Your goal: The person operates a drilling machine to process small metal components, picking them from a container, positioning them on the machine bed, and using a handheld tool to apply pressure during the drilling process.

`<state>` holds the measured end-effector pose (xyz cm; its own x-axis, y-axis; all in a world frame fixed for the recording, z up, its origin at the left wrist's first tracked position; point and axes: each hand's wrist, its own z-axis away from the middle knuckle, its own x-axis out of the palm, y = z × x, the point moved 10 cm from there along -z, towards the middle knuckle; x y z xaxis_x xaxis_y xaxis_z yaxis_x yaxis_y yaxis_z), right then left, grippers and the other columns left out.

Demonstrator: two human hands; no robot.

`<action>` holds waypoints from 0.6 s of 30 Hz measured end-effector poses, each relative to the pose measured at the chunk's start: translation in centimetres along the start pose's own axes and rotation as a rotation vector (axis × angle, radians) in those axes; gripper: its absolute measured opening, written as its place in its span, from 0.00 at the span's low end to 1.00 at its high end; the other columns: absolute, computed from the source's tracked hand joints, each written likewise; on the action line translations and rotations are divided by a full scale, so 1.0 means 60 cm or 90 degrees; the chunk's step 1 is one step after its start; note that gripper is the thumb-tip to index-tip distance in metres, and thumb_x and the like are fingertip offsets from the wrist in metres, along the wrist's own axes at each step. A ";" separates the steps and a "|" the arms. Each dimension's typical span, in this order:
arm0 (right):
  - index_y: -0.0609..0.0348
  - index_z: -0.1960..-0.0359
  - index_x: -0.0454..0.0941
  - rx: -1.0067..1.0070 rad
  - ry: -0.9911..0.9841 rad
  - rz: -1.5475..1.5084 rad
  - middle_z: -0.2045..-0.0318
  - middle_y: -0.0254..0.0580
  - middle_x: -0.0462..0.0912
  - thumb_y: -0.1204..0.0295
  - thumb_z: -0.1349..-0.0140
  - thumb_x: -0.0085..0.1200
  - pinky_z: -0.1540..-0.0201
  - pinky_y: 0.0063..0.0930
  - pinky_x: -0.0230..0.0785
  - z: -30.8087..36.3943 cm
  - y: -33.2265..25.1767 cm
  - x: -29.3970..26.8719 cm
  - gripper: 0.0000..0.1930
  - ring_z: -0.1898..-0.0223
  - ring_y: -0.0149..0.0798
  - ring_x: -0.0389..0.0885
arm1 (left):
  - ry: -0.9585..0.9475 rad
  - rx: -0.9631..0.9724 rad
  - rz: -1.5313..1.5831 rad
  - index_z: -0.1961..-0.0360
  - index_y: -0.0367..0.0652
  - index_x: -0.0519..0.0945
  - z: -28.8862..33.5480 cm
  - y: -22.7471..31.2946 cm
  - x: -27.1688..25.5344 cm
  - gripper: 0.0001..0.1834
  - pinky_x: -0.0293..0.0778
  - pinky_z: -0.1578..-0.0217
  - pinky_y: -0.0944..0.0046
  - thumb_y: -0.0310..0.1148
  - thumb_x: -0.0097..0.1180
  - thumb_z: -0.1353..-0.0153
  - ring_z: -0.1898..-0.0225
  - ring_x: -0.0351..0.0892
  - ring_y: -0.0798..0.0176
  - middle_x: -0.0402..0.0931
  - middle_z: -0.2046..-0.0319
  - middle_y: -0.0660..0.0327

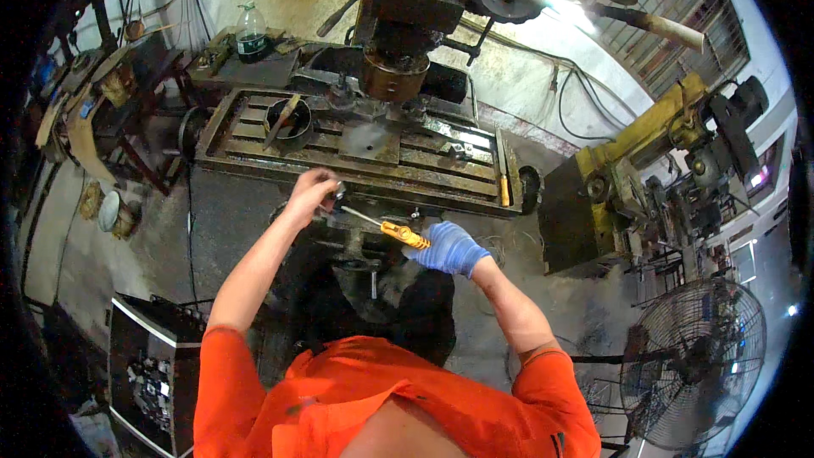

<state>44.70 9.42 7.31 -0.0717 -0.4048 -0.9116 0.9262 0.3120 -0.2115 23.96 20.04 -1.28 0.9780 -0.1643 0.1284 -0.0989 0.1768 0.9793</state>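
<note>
L hand [312, 198]: bare; fingertips pinch small metal part [341, 190], mostly hidden/blurred.
R hand [448, 249]: blue-gloved, wrapped around yellow-handled screwdriver [405, 234].
Part loc.: at L fingertips, held off the milling table [407, 185], by its front edge.
Driver tip: near part; contact can't be confirmed.
Work status: part & driver in hand; job appears mid-op., amt. remaining can't tell.
Table top: black bucket [288, 125] on L; small metal block [456, 151] on R.

From the left of the person's head, an upright wide fisheye looks steeply down past the orange shirt [356, 390] and forward across the T-slotted machine table [231, 142] to the wall [517, 80], with the left hand [311, 198] and gloved right hand [451, 249] near mid-view.
</note>
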 end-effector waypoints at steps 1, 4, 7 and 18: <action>0.62 0.76 0.78 0.009 0.006 -0.003 0.78 0.59 0.76 0.45 0.51 0.46 0.66 0.44 0.67 0.002 0.013 0.002 0.28 0.72 0.57 0.75 | -0.010 0.027 -0.029 0.69 0.36 0.73 -0.017 0.017 0.022 0.09 0.66 0.85 0.69 0.29 0.53 0.51 0.84 0.69 0.70 0.72 0.78 0.62; 0.62 0.79 0.78 -0.006 0.054 -0.118 0.82 0.55 0.75 0.48 0.52 0.52 0.72 0.39 0.67 0.014 0.040 -0.025 0.24 0.80 0.49 0.75 | -0.039 0.093 -0.131 0.73 0.35 0.74 -0.063 0.059 0.070 0.09 0.68 0.83 0.66 0.29 0.55 0.54 0.82 0.72 0.69 0.73 0.79 0.61; 0.62 0.79 0.77 0.003 0.148 -0.350 0.87 0.44 0.75 0.54 0.52 0.56 0.77 0.31 0.65 0.014 0.090 -0.070 0.20 0.84 0.33 0.72 | 0.067 0.242 -0.392 0.73 0.35 0.74 -0.103 0.125 0.067 0.12 0.71 0.73 0.60 0.31 0.56 0.59 0.76 0.76 0.57 0.75 0.78 0.53; 0.66 0.64 0.78 0.191 0.249 -0.432 0.71 0.41 0.82 0.64 0.57 0.64 0.67 0.23 0.68 -0.117 0.221 0.070 0.21 0.71 0.28 0.77 | 0.136 0.447 -0.825 0.68 0.44 0.77 -0.138 0.169 0.122 0.11 0.68 0.62 0.54 0.29 0.54 0.56 0.67 0.75 0.51 0.75 0.71 0.54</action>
<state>54.10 17.90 -1.82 -0.7205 -0.0779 -0.6891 0.6915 -0.1562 -0.7053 31.66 28.67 8.31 0.4543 0.3153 -0.8331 0.8337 -0.4801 0.2729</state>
